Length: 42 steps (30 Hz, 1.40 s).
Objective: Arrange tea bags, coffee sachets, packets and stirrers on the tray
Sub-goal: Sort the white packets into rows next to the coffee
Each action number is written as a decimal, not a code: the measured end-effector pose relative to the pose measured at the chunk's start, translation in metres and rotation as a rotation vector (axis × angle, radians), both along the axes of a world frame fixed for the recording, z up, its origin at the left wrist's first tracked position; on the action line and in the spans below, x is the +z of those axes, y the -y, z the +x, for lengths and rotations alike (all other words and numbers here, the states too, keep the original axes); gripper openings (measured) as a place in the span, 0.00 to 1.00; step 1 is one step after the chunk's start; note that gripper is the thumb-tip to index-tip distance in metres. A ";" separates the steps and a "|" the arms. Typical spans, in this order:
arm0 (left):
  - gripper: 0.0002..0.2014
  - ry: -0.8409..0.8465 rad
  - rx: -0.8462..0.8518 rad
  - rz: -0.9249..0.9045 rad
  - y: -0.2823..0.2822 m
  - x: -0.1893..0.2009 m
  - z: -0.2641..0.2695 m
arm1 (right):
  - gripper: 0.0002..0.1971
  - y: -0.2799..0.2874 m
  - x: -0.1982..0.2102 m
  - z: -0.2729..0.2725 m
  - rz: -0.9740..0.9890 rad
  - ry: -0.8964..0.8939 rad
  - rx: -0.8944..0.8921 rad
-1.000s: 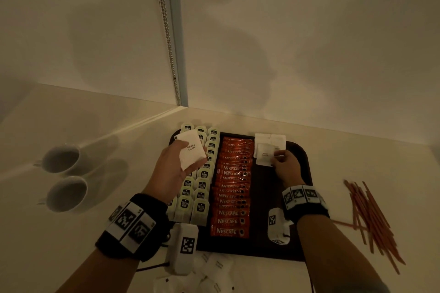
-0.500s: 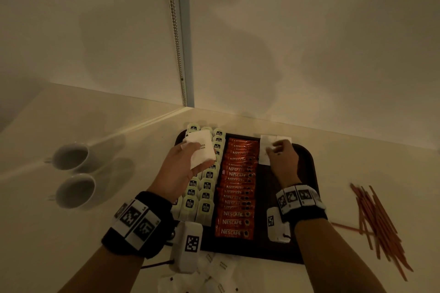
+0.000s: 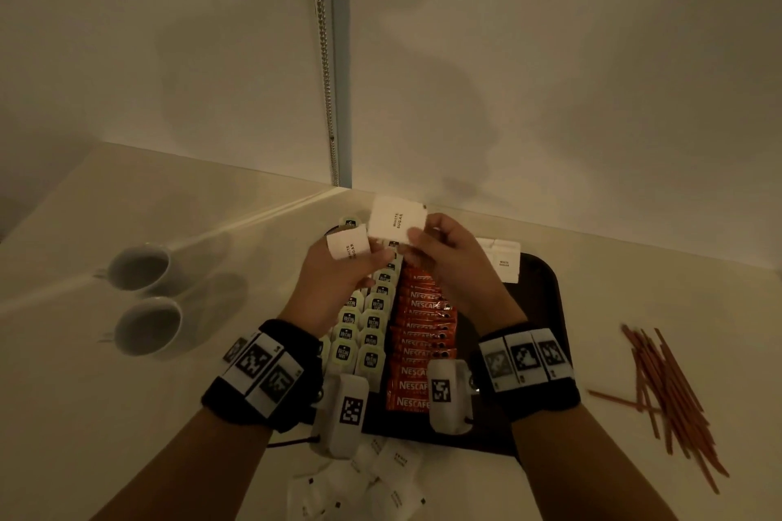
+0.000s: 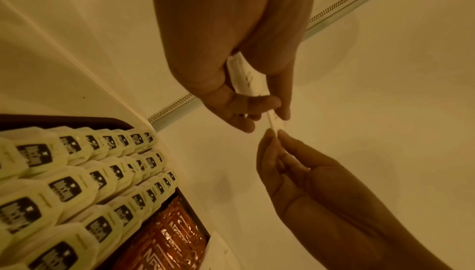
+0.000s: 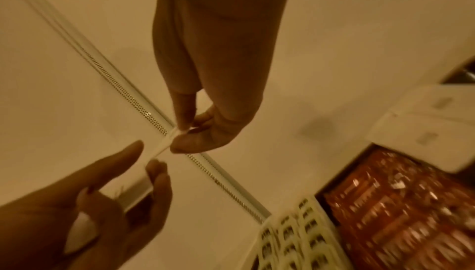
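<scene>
My left hand (image 3: 338,279) holds a few white sugar packets (image 3: 349,252) above the far left of the dark tray (image 3: 546,309). My right hand (image 3: 448,262) meets it and pinches one white sugar packet (image 3: 395,220) by its edge. In the left wrist view that packet (image 4: 275,126) sits edge-on between the fingertips of both hands. Rows of tea bags (image 3: 372,326) fill the tray's left side, with orange coffee sachets (image 3: 423,347) beside them. More sugar packets (image 3: 503,262) lie at the tray's back right. Red stirrers (image 3: 673,398) lie on the counter to the right.
Two white cups (image 3: 146,300) stand on the counter at the left. Several loose sugar packets (image 3: 372,478) lie on the counter in front of the tray. A wall with a metal strip (image 3: 328,55) rises close behind the tray.
My right hand left the sugar packets at the tray's back right, crossed to my left hand and pinched one packet there. Both hands are higher now.
</scene>
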<state>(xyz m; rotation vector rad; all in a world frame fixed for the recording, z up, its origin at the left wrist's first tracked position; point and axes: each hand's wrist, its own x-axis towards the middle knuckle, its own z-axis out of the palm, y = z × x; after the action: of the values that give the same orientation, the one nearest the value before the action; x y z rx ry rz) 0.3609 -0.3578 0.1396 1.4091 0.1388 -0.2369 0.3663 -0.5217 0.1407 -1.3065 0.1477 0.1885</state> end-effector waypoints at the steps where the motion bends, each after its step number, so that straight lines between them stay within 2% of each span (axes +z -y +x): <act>1: 0.09 0.013 0.017 0.004 0.001 0.000 -0.001 | 0.07 -0.001 -0.001 -0.003 0.057 -0.043 0.017; 5: 0.03 0.049 0.099 0.030 0.003 0.002 -0.001 | 0.15 -0.007 -0.012 -0.017 -0.129 -0.050 0.142; 9: 0.04 0.103 0.047 0.113 0.003 0.007 -0.004 | 0.18 -0.006 -0.012 -0.024 -0.235 0.017 0.120; 12: 0.06 0.136 0.053 0.164 0.005 0.011 -0.006 | 0.17 -0.005 -0.007 -0.026 -0.263 0.069 0.091; 16: 0.06 0.150 0.060 0.191 0.010 0.015 -0.004 | 0.07 -0.001 -0.010 -0.027 -0.211 0.052 -0.030; 19: 0.04 0.070 0.034 0.111 0.012 0.012 -0.001 | 0.06 0.013 -0.016 -0.027 -0.190 0.004 -0.091; 22: 0.03 -0.048 0.071 -0.080 0.007 0.008 0.001 | 0.07 0.043 -0.027 -0.023 -0.181 -0.058 -0.235; 24: 0.06 -0.080 0.080 -0.165 0.003 0.006 0.000 | 0.07 0.071 -0.044 -0.018 -0.278 -0.093 -0.351; 26: 0.07 -0.088 0.083 -0.194 0.000 0.003 0.000 | 0.07 0.101 -0.068 -0.013 -0.494 -0.135 -0.432; 28: 0.08 -0.084 0.106 -0.167 -0.001 -0.002 0.001 | 0.08 0.127 -0.091 -0.011 -0.725 -0.197 -0.446; 30: 0.07 -0.075 0.127 -0.121 -0.002 -0.005 0.002 | 0.10 0.145 -0.107 -0.011 -0.863 -0.260 -0.435; 36: 0.05 -0.036 0.127 -0.101 -0.001 -0.008 0.003 | 0.13 0.161 -0.128 -0.007 -0.988 -0.352 -0.363; 40: 0.06 -0.095 0.125 -0.148 0.000 -0.007 0.003 | 0.13 0.159 -0.131 0.001 -0.980 -0.371 -0.369; 42: 0.07 -0.159 0.140 -0.238 0.000 -0.005 0.003 | 0.12 0.158 -0.132 0.004 -0.999 -0.378 -0.378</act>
<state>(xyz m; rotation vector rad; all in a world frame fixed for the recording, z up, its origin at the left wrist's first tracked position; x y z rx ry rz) 0.3643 -0.3578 0.1348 1.1382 0.3291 -0.2408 0.3703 -0.6794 0.0087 -2.1853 0.8896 0.0228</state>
